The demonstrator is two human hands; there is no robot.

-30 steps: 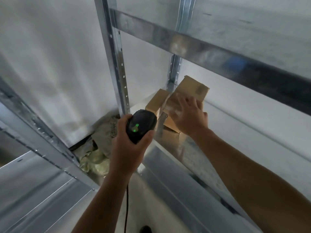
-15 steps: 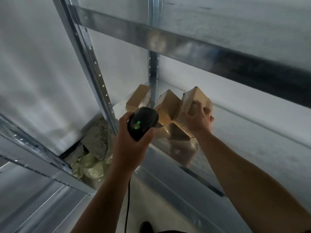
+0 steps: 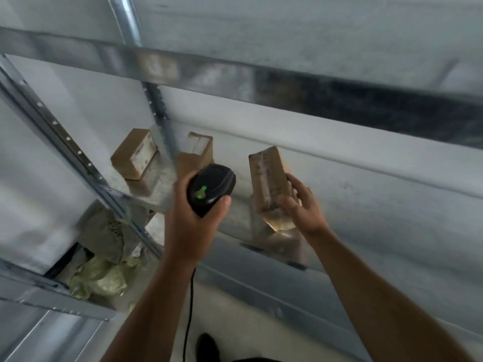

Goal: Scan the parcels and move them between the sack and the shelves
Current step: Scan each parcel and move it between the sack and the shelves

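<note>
- Grey metal shelf (image 3: 379, 210): bare stretch right of taped brown cardboard parcel (image 3: 269, 178), open to back wall.
- Back-left corner blocked: labelled brown cardboard box (image 3: 134, 154), second brown box (image 3: 195, 150), perforated rear upright (image 3: 159, 118) between.
- Steel crossbeam (image 3: 235, 71) caps entry overhead.

count — parcel (image 3: 134, 154) (image 3: 194, 152) (image 3: 270, 178) 3 | scanner (image 3: 211, 189) 1 | sack (image 3: 104, 278) 1 | hand (image 3: 192, 226) (image 3: 303, 207) 2

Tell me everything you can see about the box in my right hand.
The parcel is an oblong brown cardboard box, glossy with what looks like clear tape, with blurred print along its front face. It stands on end, tilted, over the metal shelf, which mirrors it. The right hand grips its lower right side, thumb on the front. Whether it touches the shelf is unclear.
</note>
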